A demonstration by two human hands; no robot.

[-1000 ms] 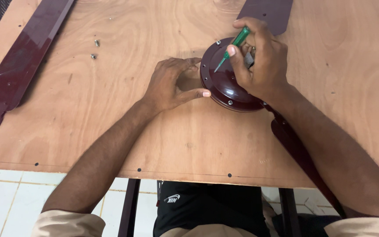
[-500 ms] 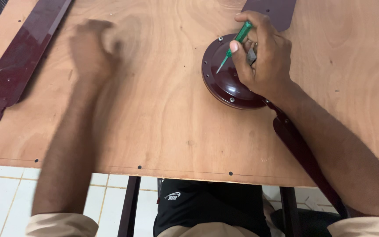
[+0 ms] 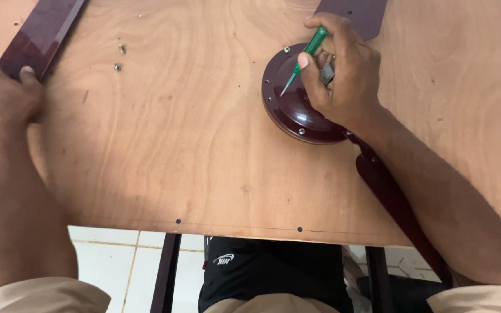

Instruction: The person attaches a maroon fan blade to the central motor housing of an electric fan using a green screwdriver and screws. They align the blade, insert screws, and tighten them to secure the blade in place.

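On plywood table (image 3: 204,145), right hand (image 3: 337,75) fingers pinching green screwdriver (image 3: 305,58) over glossy round maroon housing (image 3: 297,104), left hand (image 3: 4,93) gripping flat maroon blade (image 3: 47,32)

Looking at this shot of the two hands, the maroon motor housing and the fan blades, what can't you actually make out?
Head view:
- Screwdriver tip: too small to tell whether it touches the motor housing.
- Right hand covers the housing's right side.
- Left hand hides part of the left blade; the frame edge cuts it off.
- Loose screws: too small to identify.
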